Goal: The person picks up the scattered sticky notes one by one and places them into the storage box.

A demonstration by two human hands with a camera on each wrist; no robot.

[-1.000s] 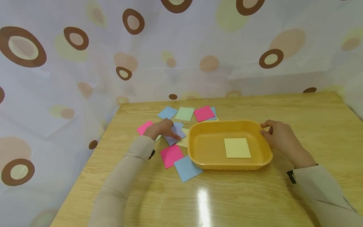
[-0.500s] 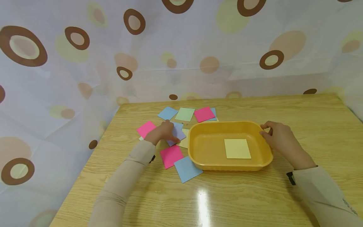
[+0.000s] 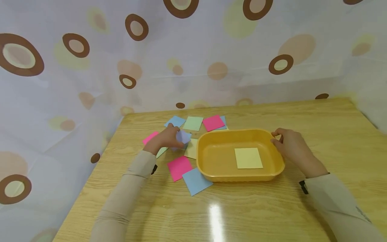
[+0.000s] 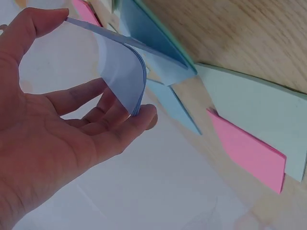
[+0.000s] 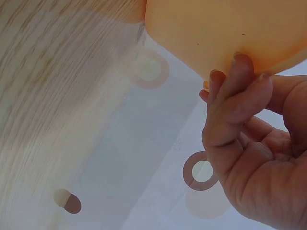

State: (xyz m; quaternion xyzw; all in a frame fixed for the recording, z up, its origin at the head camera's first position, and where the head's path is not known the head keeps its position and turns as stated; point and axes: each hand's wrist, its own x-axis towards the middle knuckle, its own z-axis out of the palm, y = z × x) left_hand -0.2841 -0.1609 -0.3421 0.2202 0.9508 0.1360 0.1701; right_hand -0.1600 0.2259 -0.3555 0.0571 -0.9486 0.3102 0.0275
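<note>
My left hand (image 3: 163,139) pinches a purple sticky note pad (image 3: 182,137) by its edges. In the left wrist view the pad (image 4: 123,72) bends between thumb and fingers, its sheets curving at one end. A blue pad (image 4: 156,52) shows just behind it, overlapping it in that view. My right hand (image 3: 293,148) grips the right end of an orange-yellow plastic basin (image 3: 216,158), thumb and fingers at the rim. The right wrist view shows the fingers curled against the basin's outer wall (image 5: 211,33). Inside the basin lies a pale yellow sticky note pad (image 3: 248,158).
Around the left hand lie more pads on the wooden table (image 3: 254,208): pink (image 3: 179,168), blue (image 3: 196,181), pale yellow (image 3: 190,149), light green (image 3: 192,123) and another pink (image 3: 213,123). A patterned sheet (image 3: 193,90) stands behind the table.
The purple pad, earlier lying in the pile under my left hand, is now lifted and tilted in its fingers. The right hand keeps its grip on the basin. The view shifts slightly.
</note>
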